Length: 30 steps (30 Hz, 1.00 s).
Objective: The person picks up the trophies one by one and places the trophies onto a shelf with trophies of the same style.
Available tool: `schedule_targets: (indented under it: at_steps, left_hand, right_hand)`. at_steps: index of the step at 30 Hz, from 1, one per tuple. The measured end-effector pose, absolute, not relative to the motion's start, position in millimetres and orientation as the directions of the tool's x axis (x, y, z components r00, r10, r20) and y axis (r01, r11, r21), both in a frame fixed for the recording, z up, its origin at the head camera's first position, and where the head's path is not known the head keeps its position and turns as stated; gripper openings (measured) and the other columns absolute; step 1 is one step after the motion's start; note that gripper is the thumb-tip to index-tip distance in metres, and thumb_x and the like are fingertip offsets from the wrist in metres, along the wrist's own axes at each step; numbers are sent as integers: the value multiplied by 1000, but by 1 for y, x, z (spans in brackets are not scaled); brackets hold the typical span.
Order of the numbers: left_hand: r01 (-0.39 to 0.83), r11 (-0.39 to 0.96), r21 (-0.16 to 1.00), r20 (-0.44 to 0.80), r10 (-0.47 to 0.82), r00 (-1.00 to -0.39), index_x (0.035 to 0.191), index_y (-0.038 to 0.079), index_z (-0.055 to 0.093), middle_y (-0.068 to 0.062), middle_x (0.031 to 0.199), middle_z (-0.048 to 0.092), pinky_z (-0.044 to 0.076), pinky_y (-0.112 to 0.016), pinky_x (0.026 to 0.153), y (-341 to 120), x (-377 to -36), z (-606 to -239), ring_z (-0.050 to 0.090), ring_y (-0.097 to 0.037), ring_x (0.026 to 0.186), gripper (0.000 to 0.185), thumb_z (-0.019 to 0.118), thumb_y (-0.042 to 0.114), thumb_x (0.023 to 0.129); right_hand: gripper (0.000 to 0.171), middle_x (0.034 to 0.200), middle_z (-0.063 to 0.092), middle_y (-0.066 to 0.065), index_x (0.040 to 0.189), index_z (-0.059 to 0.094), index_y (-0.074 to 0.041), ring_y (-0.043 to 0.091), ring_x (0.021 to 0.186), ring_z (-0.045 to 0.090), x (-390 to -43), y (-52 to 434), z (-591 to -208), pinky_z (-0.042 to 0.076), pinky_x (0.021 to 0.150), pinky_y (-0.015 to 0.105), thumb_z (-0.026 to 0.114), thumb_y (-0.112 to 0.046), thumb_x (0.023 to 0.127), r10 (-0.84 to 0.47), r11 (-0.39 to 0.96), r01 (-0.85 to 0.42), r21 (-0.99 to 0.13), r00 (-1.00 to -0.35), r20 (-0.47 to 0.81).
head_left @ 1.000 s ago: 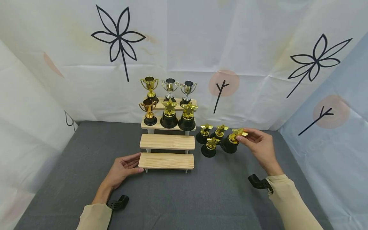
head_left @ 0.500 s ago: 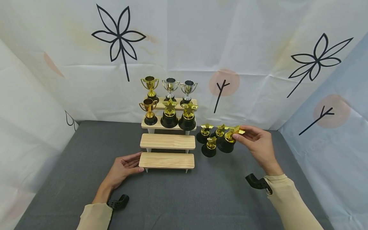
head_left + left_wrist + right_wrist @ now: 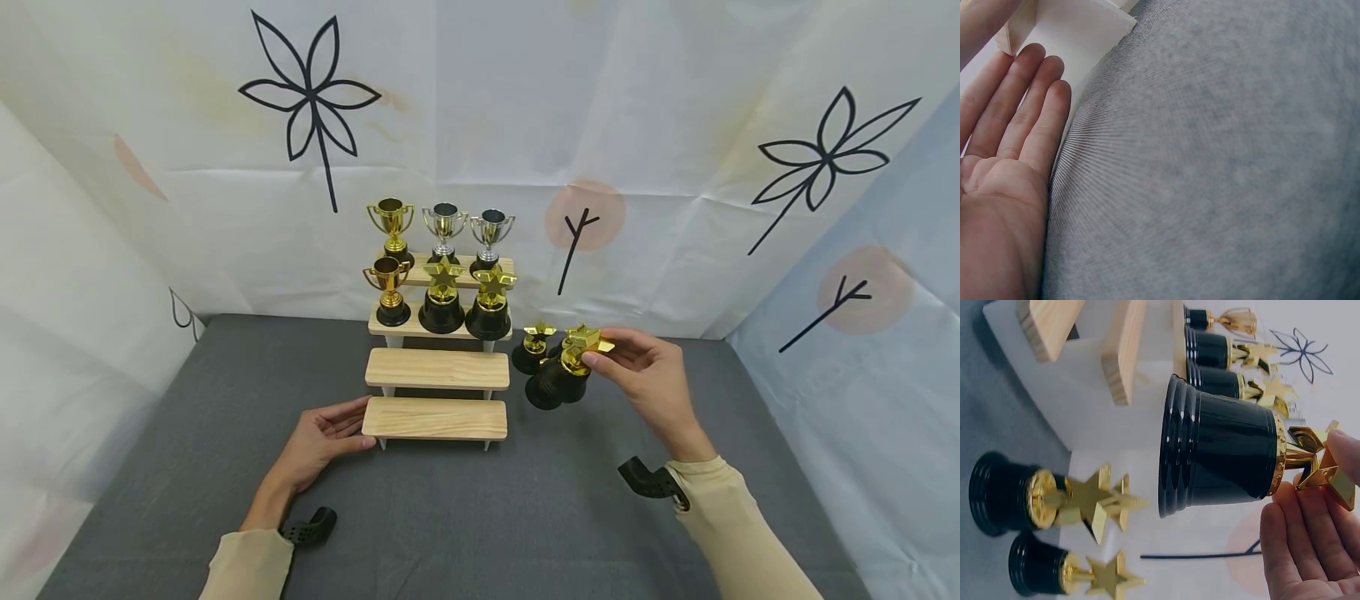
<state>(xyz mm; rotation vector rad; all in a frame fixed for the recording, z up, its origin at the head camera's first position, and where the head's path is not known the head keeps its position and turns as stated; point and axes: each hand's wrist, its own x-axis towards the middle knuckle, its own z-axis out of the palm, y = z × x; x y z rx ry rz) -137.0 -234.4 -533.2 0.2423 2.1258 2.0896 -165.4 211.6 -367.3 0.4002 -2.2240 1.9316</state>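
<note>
Head view — right hand [image 3: 645, 379] pinching glossy gold star trophy [image 3: 573, 367], ribbed black base, left hand [image 3: 322, 437] flat against pale wooden step [image 3: 435, 418].

Star trophy [image 3: 1229, 453] held in right hand [image 3: 648, 379]: base glossy black plastic, ribbed near its foot, smooth above; star top shiny gold, metal-look plating, mirror glints on the facets. Small star trophies [image 3: 1054, 500] on the table: same gloss-black bases, bright gold stars. Cup trophies [image 3: 442, 225] on the top step: two polished silver-look, one gold-look, all reflective. Wooden steps [image 3: 435, 419]: pale unfinished-looking wood, visible grain, matt; end grain rougher in the right wrist view. Supports under the steps smooth, white, matt. Table cover [image 3: 1222, 175]: grey woven cloth, fine ribbed texture, matt. Backdrop [image 3: 525, 100]: white creased sheet, faint sheen, printed black line flowers. Sleeves [image 3: 738, 533]: beige soft knit cloth.
</note>
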Motion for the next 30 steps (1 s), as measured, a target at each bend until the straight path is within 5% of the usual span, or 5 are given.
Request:
schedule_targets:
  at_steps: [20,30]
  left_hand:
    - [5,19,1000,0,214,-977,145,-12,47,-33,144,48,52,-26,104,-234,-138,-534,61,-5,120,76,85,-3,79]
    - [15,18,1000,11,218,-976,144,-12,47,-33,144,48,52,-26,104,-234,-138,-534,61,-5,120,75,84,-3,80]
  right_hand:
    - [38,118,65,23,121,64,14,14,103,70,-163,158,-375,62,89,28,77,10,85,-178,87,-303,-949,-942,284]
    - [36,118,66,22,119,66,13,16,103,69,-172,136,-382,62,91,30,77,9,85,-190,88,-340,-936,-929,319]
